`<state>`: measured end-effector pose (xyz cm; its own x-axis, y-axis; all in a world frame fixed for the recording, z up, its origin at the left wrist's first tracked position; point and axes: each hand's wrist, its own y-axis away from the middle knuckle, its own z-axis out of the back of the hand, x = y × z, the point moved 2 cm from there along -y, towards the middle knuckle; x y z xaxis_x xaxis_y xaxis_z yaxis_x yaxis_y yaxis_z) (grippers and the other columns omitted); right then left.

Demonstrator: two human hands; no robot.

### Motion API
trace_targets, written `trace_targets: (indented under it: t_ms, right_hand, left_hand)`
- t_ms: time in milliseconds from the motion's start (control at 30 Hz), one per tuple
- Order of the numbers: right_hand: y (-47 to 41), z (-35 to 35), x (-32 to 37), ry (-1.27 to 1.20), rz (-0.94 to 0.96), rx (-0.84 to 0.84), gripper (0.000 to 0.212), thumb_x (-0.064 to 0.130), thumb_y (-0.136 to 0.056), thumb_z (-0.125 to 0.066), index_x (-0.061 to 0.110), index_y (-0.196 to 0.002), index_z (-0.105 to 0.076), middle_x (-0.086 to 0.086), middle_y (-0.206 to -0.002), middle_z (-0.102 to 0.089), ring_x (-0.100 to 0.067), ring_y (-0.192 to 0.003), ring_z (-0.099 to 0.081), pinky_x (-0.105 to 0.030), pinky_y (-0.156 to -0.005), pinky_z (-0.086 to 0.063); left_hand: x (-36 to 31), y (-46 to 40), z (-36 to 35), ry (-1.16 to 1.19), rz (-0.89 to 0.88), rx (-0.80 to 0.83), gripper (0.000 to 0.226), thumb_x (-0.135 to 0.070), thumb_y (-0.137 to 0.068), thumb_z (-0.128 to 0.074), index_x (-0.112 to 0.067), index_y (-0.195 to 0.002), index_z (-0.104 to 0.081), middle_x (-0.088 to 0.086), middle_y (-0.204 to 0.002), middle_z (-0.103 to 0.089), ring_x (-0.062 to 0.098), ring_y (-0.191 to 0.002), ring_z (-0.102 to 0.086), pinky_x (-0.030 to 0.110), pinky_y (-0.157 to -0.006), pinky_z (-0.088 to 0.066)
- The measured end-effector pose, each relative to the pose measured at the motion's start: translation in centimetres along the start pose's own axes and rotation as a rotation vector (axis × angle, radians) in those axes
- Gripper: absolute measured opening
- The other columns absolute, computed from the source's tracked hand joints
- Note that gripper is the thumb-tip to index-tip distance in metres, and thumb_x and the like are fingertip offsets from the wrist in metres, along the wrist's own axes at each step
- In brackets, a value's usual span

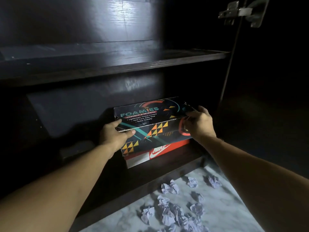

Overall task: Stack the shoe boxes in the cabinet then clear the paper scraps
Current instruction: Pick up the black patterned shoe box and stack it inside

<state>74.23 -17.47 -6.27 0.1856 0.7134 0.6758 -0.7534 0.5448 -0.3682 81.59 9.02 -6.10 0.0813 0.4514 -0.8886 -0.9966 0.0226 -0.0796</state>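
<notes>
Dark wood fills most of the view: an open cabinet [117, 22] with a shelf [117, 62] across the middle and a lower compartment under it. On the right side, near the top, a metal hinge [240, 12] is fixed to the cabinet frame.

In the lower compartment, two shoe boxes stand one on the other. At the bottom is a red Nike box [157, 151] with a white logo on its front. On top of it lies a dark Skechers Foamies box [150, 124] with orange triangles and teal lines, turned a little so that its corners do not line up with the box below.

Both hands hold the upper box. The left hand [115, 134] grips its left near corner, with the fingers reaching along the lid and the thumb pressed on the front side just under the lid edge. The right hand [199, 123] grips the right end, with the fingers curled over the lid edge. Both forearms are bare and reach in from the lower part of the view.

In front of the cabinet, the floor [234, 206] is pale with a marble pattern. Many crumpled paper scraps [170, 211] lie on it, some close together in a loose pile and a few apart nearer to the cabinet base.
</notes>
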Motion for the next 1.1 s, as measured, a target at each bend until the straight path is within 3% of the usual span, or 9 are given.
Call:
trace_targets:
  t_ms: [133, 233, 333, 433, 533, 767, 933, 1000, 1100]
  right_hand:
    - [-0.6, -1.5, 0.7, 0.242, 0.115, -0.055, 0.030, 0.017, -0.091, -0.054, 0.013, -0.116, -0.071, -0.013, -0.124, -0.056, -0.033, -0.119, -0.046, -0.036, -0.088, -0.044]
    - [-1.3, -1.9, 1.4, 0.310, 0.158, 0.025, 0.031, 0.014, -0.089, -0.058, 0.007, -0.119, -0.066, -0.016, -0.125, -0.058, -0.037, -0.118, -0.052, -0.037, -0.088, -0.046]
    - [-2.0, -2.2, 1.8, 0.376, 0.151, 0.132, 0.048, 0.010, -0.087, -0.060, 0.011, -0.135, -0.054, -0.011, -0.141, -0.051, -0.037, -0.122, -0.053, -0.039, -0.094, -0.047]
    - [-2.7, -2.4, 1.6, 0.409, 0.074, 0.264, 0.072, 0.003, -0.086, -0.054, 0.022, -0.152, -0.031, 0.002, -0.161, -0.025, -0.034, -0.134, -0.045, -0.040, -0.105, -0.043]
    - [-3.3, -2.7, 1.3, 0.457, 0.058, 0.363, 0.085, 0.003, -0.089, -0.054, 0.029, -0.157, -0.010, 0.008, -0.165, -0.003, -0.031, -0.144, -0.032, -0.039, -0.110, -0.038]
    - [-2.8, -2.1, 1.3, 0.462, 0.080, 0.407, 0.091, 0.000, -0.087, -0.052, 0.026, -0.157, -0.001, 0.004, -0.165, 0.008, -0.029, -0.148, -0.024, -0.037, -0.112, -0.037]
    - [-0.5, 1.6, 0.7, 0.397, 0.053, 0.366, 0.086, 0.006, -0.087, -0.058, 0.030, -0.157, -0.013, 0.003, -0.165, -0.003, -0.028, -0.146, -0.028, -0.037, -0.112, -0.033]
    - [0.7, 4.2, 0.8, 0.389, 0.046, 0.367, 0.078, 0.009, -0.089, -0.058, 0.027, -0.155, -0.021, -0.005, -0.162, -0.022, -0.030, -0.142, -0.035, -0.037, -0.110, -0.038]
    - [3.1, 8.9, 0.8, 0.411, -0.008, 0.360, 0.064, 0.021, -0.092, -0.059, 0.027, -0.151, -0.034, -0.011, -0.142, -0.051, -0.030, -0.121, -0.056, -0.031, -0.088, -0.050]
  left_hand:
    - [0.1, -0.6, -0.4, -0.204, -0.206, -0.201, 0.062, -0.026, -0.065, -0.088, -0.004, -0.119, -0.067, 0.011, -0.122, -0.057, 0.026, -0.112, -0.054, 0.026, -0.087, -0.041]
    - [-0.3, -1.1, -0.7, -0.316, -0.328, -0.246, 0.049, -0.024, -0.067, -0.087, 0.000, -0.107, -0.072, 0.011, -0.108, -0.065, 0.026, -0.097, -0.061, 0.026, -0.078, -0.043]
    - [-0.4, -1.5, -1.0, -0.384, -0.352, -0.255, 0.040, -0.016, -0.079, -0.079, -0.002, -0.115, -0.069, 0.013, -0.117, -0.068, 0.031, -0.104, -0.063, 0.033, -0.089, -0.050]
    - [-0.3, -1.6, -1.0, -0.520, -0.383, -0.209, 0.038, -0.011, -0.087, -0.067, -0.006, -0.125, -0.064, 0.015, -0.125, -0.064, 0.035, -0.112, -0.060, 0.039, -0.092, -0.050]
    - [-0.3, -1.8, -0.7, -0.665, -0.393, -0.129, 0.046, -0.012, -0.090, -0.061, -0.011, -0.136, -0.055, 0.011, -0.136, -0.058, 0.032, -0.126, -0.051, 0.039, -0.100, -0.044]
    - [-0.2, -1.2, -1.0, -0.743, -0.367, -0.001, 0.074, -0.020, -0.085, -0.069, -0.010, -0.149, -0.033, 0.003, -0.157, -0.030, 0.028, -0.143, -0.028, 0.042, -0.115, -0.031]
    - [-0.7, 1.2, -1.1, -0.760, -0.361, 0.049, 0.089, -0.024, -0.081, -0.074, -0.010, -0.153, -0.022, 0.008, -0.161, -0.018, 0.028, -0.148, -0.015, 0.049, -0.118, -0.023]
    - [-1.7, 2.8, -1.0, -0.771, -0.370, 0.059, 0.089, -0.025, -0.081, -0.074, -0.011, -0.153, -0.023, 0.010, -0.161, -0.019, 0.028, -0.148, -0.016, 0.047, -0.118, -0.023]
    - [-4.1, 5.9, -1.1, -0.702, -0.345, 0.151, 0.085, -0.027, -0.081, -0.075, -0.012, -0.151, -0.029, 0.009, -0.156, -0.031, 0.027, -0.143, -0.028, 0.040, -0.116, -0.028]
